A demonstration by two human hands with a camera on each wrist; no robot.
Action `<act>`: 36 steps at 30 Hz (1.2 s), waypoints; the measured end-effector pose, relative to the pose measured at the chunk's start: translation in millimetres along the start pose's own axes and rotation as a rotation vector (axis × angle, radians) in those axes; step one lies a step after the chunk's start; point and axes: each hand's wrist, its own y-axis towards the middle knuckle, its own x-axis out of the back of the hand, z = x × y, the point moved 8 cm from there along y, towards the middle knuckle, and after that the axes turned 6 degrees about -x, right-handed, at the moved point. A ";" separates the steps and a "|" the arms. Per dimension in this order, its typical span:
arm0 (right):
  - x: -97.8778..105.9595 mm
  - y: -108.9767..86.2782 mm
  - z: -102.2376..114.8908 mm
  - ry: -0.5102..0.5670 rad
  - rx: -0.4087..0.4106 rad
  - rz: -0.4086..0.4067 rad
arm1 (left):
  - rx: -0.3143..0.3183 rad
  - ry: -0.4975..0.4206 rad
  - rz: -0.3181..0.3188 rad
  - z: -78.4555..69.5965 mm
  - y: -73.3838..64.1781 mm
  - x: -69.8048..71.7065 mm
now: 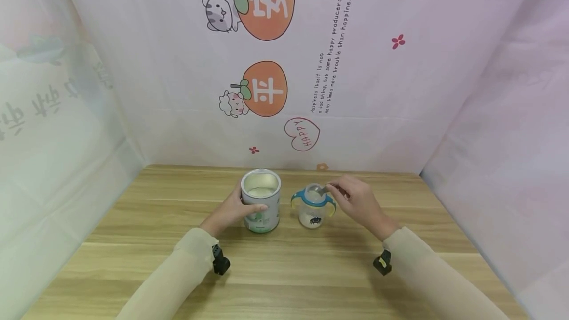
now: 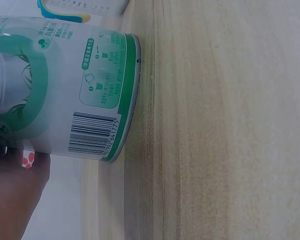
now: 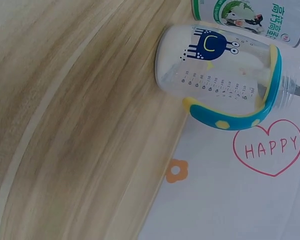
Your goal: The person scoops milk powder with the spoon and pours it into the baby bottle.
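Note:
My left hand (image 1: 232,211) grips a milk powder can (image 1: 263,219), thumb across the front and fingers round its far left side. The can stands upright and open, with pale powder (image 1: 261,191) inside. To its right stands a clear baby bottle (image 1: 311,214) with a blue-and-yellow two-handled collar (image 3: 230,120) and no lid. White powder (image 3: 171,55) lies at the bottle's bottom. My right hand (image 1: 359,204) pinches the handle of a grey spoon (image 1: 323,190), whose front end dips into the bottle's mouth. The right wrist view shows the spoon handle at the neck, but not the hand.
Both vessels stand on a wood-grain table (image 1: 284,280). Behind them rises a white printed cloth (image 1: 378,88), and further cloth hangs along the left (image 1: 53,162) and right sides. Each sleeve cuff carries a small black wrist camera (image 1: 220,260).

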 end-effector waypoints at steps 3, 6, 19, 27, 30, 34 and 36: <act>1.5 0.1 2.9 -0.001 0.030 0.000 | 0.005 0.001 -0.002 -0.7 -0.4 -0.2; 3.0 -0.5 5.9 -0.003 0.067 -0.002 | 0.010 0.004 -0.006 -1.6 -1.0 0.1; 8.7 -3.5 28.2 -0.049 0.292 -0.051 | 0.010 0.000 -0.023 -1.1 0.9 0.9; 9.9 -4.6 38.0 -0.083 0.397 -0.077 | 0.003 0.001 -0.012 -0.5 1.7 -0.4; 10.2 -5.4 39.0 -0.084 0.412 -0.078 | 0.009 0.006 -0.016 -0.6 0.9 -0.1; 11.2 -5.5 38.6 -0.087 0.410 -0.079 | 0.012 0.007 -0.022 -0.8 0.1 0.6; 11.8 -5.5 38.2 -0.089 0.403 -0.079 | 0.006 0.002 -0.019 -0.1 0.2 0.6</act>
